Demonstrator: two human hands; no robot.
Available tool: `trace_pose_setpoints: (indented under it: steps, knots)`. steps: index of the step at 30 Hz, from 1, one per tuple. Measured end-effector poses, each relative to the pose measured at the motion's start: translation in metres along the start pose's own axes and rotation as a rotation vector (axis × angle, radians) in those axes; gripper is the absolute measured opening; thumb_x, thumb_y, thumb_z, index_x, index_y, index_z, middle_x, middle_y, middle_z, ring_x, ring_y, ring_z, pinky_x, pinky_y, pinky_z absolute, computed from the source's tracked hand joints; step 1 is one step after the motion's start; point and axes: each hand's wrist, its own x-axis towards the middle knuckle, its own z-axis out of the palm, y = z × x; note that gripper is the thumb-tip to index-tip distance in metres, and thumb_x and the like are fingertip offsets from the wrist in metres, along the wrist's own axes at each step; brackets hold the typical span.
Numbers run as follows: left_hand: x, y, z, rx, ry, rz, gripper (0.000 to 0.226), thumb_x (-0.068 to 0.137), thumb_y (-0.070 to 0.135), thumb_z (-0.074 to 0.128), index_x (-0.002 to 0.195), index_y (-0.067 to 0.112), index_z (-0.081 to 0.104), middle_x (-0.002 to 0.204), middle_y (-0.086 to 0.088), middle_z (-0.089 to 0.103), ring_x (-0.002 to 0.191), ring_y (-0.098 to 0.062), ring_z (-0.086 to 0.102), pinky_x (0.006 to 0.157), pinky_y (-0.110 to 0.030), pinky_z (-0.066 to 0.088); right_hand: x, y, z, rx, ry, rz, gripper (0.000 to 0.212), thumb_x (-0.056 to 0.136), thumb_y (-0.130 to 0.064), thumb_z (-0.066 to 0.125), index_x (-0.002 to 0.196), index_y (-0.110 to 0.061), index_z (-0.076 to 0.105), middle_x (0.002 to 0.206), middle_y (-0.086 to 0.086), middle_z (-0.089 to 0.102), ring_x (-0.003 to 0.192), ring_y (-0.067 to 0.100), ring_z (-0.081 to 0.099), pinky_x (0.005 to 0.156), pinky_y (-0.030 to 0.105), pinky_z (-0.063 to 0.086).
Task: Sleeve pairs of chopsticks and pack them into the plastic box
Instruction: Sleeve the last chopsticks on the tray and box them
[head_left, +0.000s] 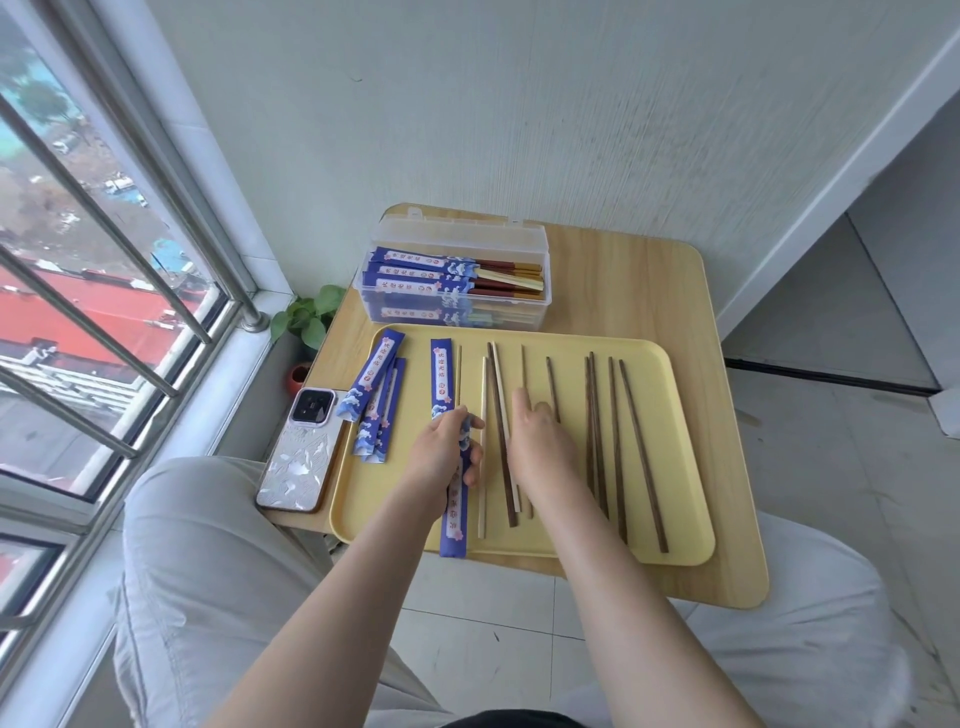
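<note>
My left hand (451, 452) grips a blue paper sleeve (453, 512) at the centre of the frame, over the yellow tray (675, 525). My right hand (537, 447) lies flat, fingers straight, on loose chopsticks (615, 452). The plastic box (457, 275) of sleeved pairs sits just above the tray.

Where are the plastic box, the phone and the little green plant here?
plastic box (537, 306): head view, on its clear front wall at the right.
phone (298, 462): head view, middle of its patterned back.
green plant (306, 314): head view, on its leaves beside the table's left edge.
</note>
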Motion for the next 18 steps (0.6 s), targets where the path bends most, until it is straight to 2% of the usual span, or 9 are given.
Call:
trace_pose_setpoints:
  steps: [3, 6, 9, 11, 14, 16, 18]
  knots:
    - [-0.001, 0.000, -0.001, 0.023, -0.018, 0.033, 0.031, 0.104, 0.032, 0.038, 0.110, 0.011, 0.059, 0.058, -0.005, 0.054, 0.042, -0.016, 0.044, 0.049, -0.026, 0.043, 0.002, -0.001, 0.000, -0.032, -0.005, -0.005, 0.046, 0.099, -0.003, 0.050, 0.141, -0.010, 0.032, 0.118, 0.014, 0.057, 0.090, 0.027, 0.067, 0.067, 0.032, 0.052]
    - [-0.001, 0.002, -0.003, 0.033, -0.038, 0.048, 0.033, 0.105, 0.038, 0.039, 0.108, 0.011, 0.059, 0.059, -0.003, 0.053, 0.044, -0.016, 0.046, 0.049, -0.027, 0.044, 0.005, 0.001, -0.004, 0.027, -0.036, -0.003, 0.047, 0.098, -0.007, 0.056, 0.139, -0.015, 0.036, 0.103, 0.009, 0.063, 0.083, 0.024, 0.066, 0.060, 0.032, 0.049]
    - [0.000, 0.003, -0.004, 0.061, -0.034, 0.061, 0.038, 0.106, 0.042, 0.039, 0.103, 0.010, 0.059, 0.059, -0.004, 0.052, 0.044, -0.016, 0.046, 0.049, -0.026, 0.044, 0.004, 0.010, -0.012, 0.244, -0.075, 0.029, 0.029, 0.095, -0.014, 0.060, 0.122, -0.022, 0.056, 0.086, -0.001, 0.063, 0.067, 0.016, 0.061, 0.053, 0.030, 0.048]
    - [0.000, 0.003, -0.006, 0.055, -0.035, 0.063, 0.034, 0.106, 0.037, 0.039, 0.106, 0.009, 0.059, 0.059, -0.004, 0.052, 0.044, -0.017, 0.044, 0.048, -0.026, 0.042, 0.004, 0.015, -0.024, 0.436, -0.085, 0.052, 0.015, 0.094, -0.017, 0.060, 0.105, -0.025, 0.065, 0.083, -0.006, 0.065, 0.064, 0.013, 0.063, 0.058, 0.030, 0.056]
    - [0.002, 0.002, -0.007, 0.041, -0.039, 0.084, 0.030, 0.106, 0.031, 0.036, 0.113, 0.012, 0.058, 0.058, -0.006, 0.050, 0.043, -0.020, 0.042, 0.048, -0.028, 0.039, 0.004, 0.019, -0.047, 0.710, -0.075, 0.033, 0.022, 0.091, -0.010, 0.057, 0.093, -0.028, 0.068, 0.087, -0.009, 0.073, 0.072, 0.007, 0.071, 0.068, 0.029, 0.059]
    - [0.002, 0.004, -0.007, 0.028, -0.057, 0.099, 0.029, 0.106, 0.028, 0.034, 0.113, 0.013, 0.058, 0.059, -0.006, 0.050, 0.043, -0.021, 0.042, 0.048, -0.028, 0.038, 0.006, 0.019, -0.060, 0.820, -0.035, 0.003, 0.022, 0.091, -0.007, 0.061, 0.092, -0.027, 0.068, 0.089, -0.009, 0.075, 0.080, 0.006, 0.073, 0.072, 0.030, 0.059]
    - [0.001, 0.006, -0.007, 0.025, -0.078, 0.102, 0.029, 0.106, 0.029, 0.035, 0.111, 0.011, 0.057, 0.060, -0.007, 0.050, 0.043, -0.021, 0.041, 0.048, -0.027, 0.037, 0.006, 0.018, -0.069, 0.910, 0.028, -0.020, 0.019, 0.092, -0.006, 0.064, 0.093, -0.024, 0.067, 0.089, -0.006, 0.076, 0.079, 0.006, 0.073, 0.072, 0.029, 0.059]
